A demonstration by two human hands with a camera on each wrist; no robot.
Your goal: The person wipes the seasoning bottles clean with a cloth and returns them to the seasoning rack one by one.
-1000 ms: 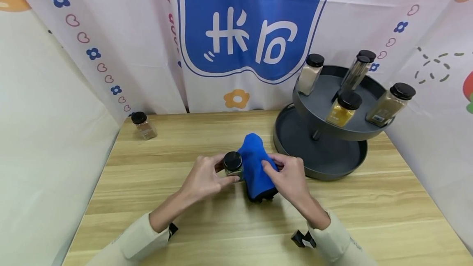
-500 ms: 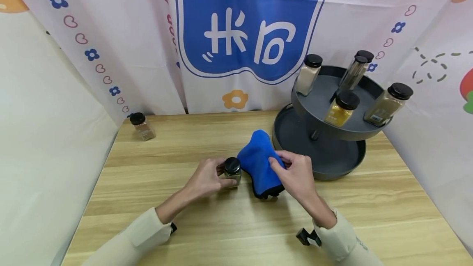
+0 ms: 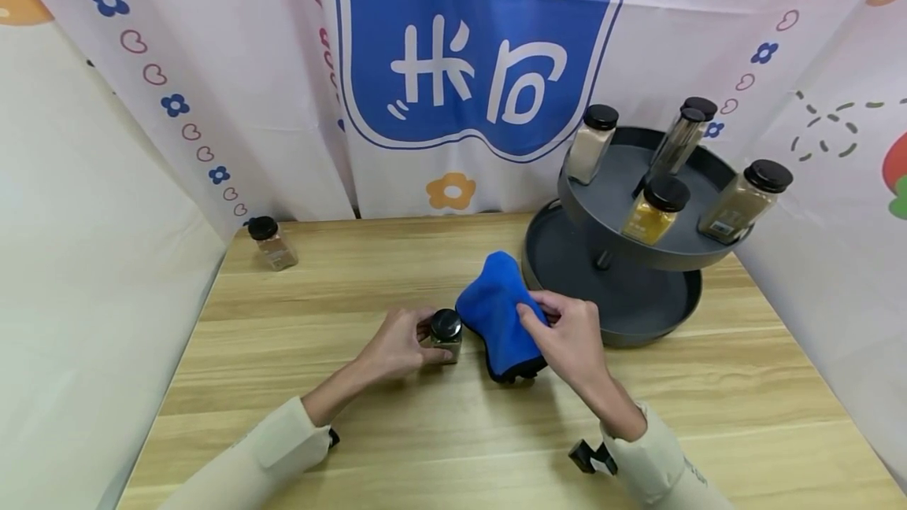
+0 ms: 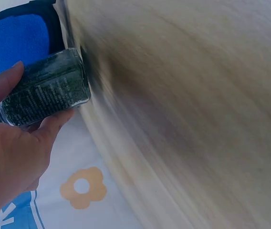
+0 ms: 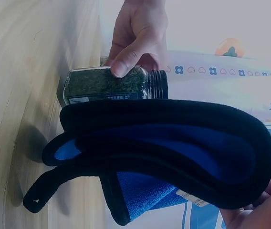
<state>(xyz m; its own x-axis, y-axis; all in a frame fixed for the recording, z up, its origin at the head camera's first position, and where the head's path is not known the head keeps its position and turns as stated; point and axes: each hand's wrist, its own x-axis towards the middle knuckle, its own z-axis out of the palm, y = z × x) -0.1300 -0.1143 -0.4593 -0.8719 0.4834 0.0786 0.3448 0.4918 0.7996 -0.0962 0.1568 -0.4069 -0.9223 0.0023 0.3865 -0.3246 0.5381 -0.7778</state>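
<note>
My left hand [image 3: 398,345] grips a square glass spice jar [image 3: 446,327] with a black lid, thumb on one side and fingers on the other. Dark green dried herbs fill the jar, as the right wrist view of the jar [image 5: 104,82] shows. It stands upright at the tabletop; whether its base touches the wood I cannot tell. My right hand [image 3: 570,337] pinches a folded blue cloth [image 3: 501,317] with black edging, just right of the jar. In the right wrist view the folded cloth [image 5: 192,138] hangs beside the jar, its black binding and a small white label showing.
A two-tier dark grey round rack [image 3: 609,313] stands at the back right. Several black-lidded jars, one a yellow spice jar [image 3: 650,219], sit on its upper tier. Another jar with reddish-brown contents [image 3: 276,249] stands at the table's back left corner. A printed curtain hangs behind.
The cloth has come away from the jar, moving right with my right hand. My left hand has lowered the jar toward the table. The last half second shows little movement.
</note>
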